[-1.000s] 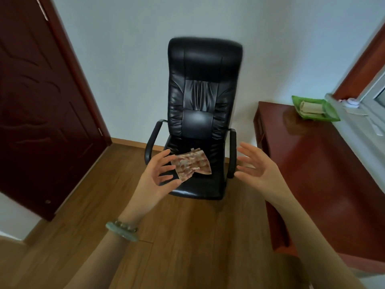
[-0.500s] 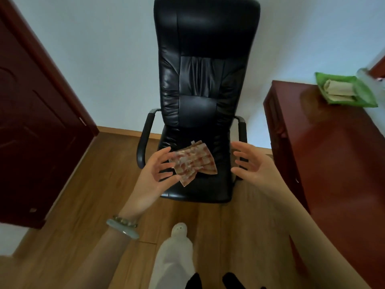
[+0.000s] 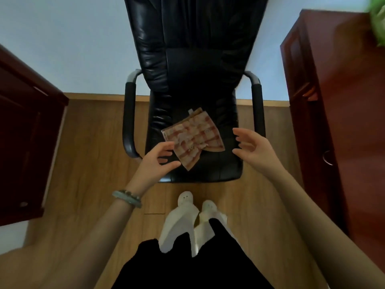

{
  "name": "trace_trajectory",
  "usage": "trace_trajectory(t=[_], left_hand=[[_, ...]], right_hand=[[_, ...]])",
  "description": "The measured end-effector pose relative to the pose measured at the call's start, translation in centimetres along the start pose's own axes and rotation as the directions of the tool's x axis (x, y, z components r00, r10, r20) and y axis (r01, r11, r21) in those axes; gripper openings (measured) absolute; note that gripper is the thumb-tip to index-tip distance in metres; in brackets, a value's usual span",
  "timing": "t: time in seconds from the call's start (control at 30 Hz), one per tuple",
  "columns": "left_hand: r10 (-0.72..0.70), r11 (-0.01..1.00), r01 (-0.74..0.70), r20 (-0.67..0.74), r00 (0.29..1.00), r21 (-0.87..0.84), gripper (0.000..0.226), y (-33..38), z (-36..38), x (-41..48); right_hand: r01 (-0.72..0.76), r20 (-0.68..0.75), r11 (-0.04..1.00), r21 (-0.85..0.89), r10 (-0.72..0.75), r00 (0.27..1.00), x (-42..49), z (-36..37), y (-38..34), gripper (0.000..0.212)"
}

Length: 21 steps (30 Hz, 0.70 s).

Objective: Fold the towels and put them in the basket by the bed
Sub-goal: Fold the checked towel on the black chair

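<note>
Red-checked towel point(image 3: 193, 138), corner toward seat point(image 3: 218, 167) front

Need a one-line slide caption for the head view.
Open left hand and right hand flank a checked towel on the black office chair seat.

Black office chair point(image 3: 198, 59): leather-look upholstery, glossy, creased; armrest tops grey metal-look, rest black matt padding.
Red-and-cream checked cloth towel point(image 3: 193, 138): soft, matt, rumpled.
Light brown plank floor point(image 3: 93, 142): wood grain, satin sheen.
Dark red-brown wooden surface point(image 3: 343, 101): lacquered, glossy.
Pale green wrist bangle point(image 3: 127, 198): stone-like, smooth, polished.
Pale wall point(image 3: 73, 38): painted, matt.
</note>
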<state>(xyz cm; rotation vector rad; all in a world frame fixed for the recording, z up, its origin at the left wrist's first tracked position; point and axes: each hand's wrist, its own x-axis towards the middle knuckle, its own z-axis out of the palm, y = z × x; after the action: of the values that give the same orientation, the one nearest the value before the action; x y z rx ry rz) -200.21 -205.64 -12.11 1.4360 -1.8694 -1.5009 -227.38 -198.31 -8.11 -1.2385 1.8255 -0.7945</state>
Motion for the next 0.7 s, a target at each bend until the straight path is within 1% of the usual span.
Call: trace_trajectory(t=[0.1, 0.23, 0.4, 0.47, 0.53, 0.63, 0.7], left_hand=[[-0.054, 0.997, 0.052, 0.034, 0.998, 0.059, 0.049, -3.0, 1.5, 2.6], [-0.139, 0.986, 0.133, 0.049, 0.989, 0.101, 0.046, -7.5, 3.6, 5.9], [-0.212, 0.962, 0.205, 0.026, 0.977, 0.178, 0.047, -13.5, 7.5, 9.7], [-0.218, 0.956, 0.201, 0.060, 0.974, 0.213, 0.048, -16.0, 9.2, 11.1], [-0.214, 0.947, 0.184, 0.091, 0.972, 0.262, 0.050, -18.3, 10.8, 12.4], [-0.169, 0.926, 0.110, 0.137, 0.976, 0.360, 0.051, -20.8, 13.1, 14.0], [-0.138, 0.901, 0.050, 0.176, 0.975, 0.430, 0.051, -21.9, 14.3, 14.7]], right_hand=[[-0.064, 0.021, 0.997, -0.041, 0.065, 0.998, 3.5, 1.6, 3.4, 0.047], [-0.103, 0.036, 0.981, -0.166, 0.110, 0.993, 8.5, 4.2, 8.7, 0.045], [-0.036, 0.152, 0.940, -0.340, 0.093, 0.984, 14.1, 8.0, 16.5, 0.044], [-0.026, 0.208, 0.925, -0.378, 0.112, 0.972, 15.7, 9.7, 19.2, 0.044], [-0.013, 0.253, 0.905, -0.425, 0.133, 0.958, 16.9, 11.1, 21.7, 0.050], [0.022, 0.298, 0.865, -0.501, 0.149, 0.943, 18.1, 12.6, 25.0, 0.063], [0.041, 0.308, 0.830, -0.556, 0.160, 0.938, 18.5, 13.0, 26.5, 0.065]])
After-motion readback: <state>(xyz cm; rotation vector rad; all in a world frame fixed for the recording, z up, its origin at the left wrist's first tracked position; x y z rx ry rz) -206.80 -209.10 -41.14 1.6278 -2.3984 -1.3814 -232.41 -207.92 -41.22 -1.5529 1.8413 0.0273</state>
